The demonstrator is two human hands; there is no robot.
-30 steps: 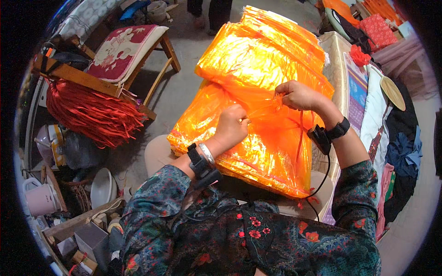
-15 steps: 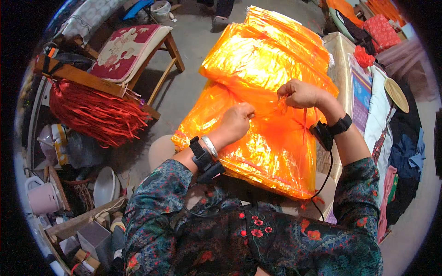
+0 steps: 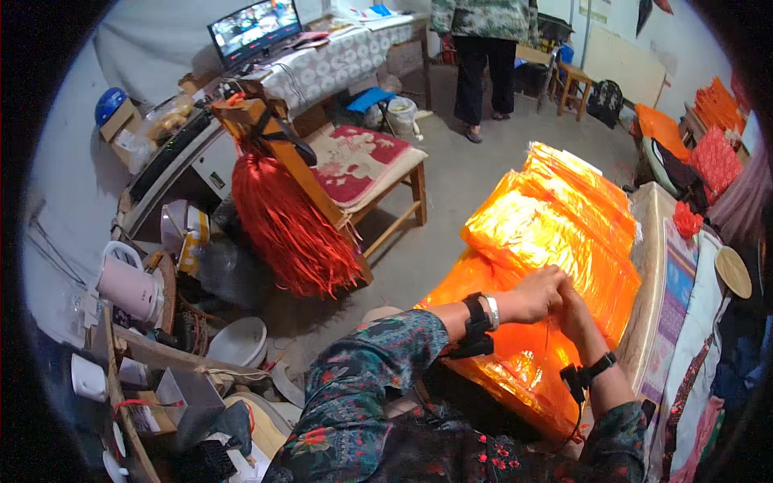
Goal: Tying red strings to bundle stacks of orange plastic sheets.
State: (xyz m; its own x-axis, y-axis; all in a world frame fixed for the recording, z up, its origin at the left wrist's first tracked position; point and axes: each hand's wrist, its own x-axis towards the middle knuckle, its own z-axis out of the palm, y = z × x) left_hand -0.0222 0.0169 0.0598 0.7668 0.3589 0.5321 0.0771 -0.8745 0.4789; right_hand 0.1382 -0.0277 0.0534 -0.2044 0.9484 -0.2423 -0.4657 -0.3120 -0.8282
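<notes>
A stack of shiny orange plastic sheets (image 3: 555, 217) lies in front of me, with loose, crumpled orange film toward my side. Over its near part, my left hand (image 3: 527, 298) and my right hand (image 3: 573, 312) meet, fingertips touching. The fingers of both hands are closed in a pinch. A thin reddish strand (image 3: 547, 338) hangs below the place where they meet. What the fingertips hold is hidden. Straps circle both wrists, and a small dark device sits at each.
A wooden chair with a red floral cushion (image 3: 354, 161) stands left, a bundle of red strips (image 3: 290, 229) hanging from it. Nearer are a pink kettle (image 3: 129, 286) and a white basin (image 3: 239, 342). Another person (image 3: 483, 72) stands beyond. Cloths (image 3: 684, 306) lie at right.
My view has swung left and up, bringing in the desk and more of the other person. My hands, apart before, have come together over the orange film.
</notes>
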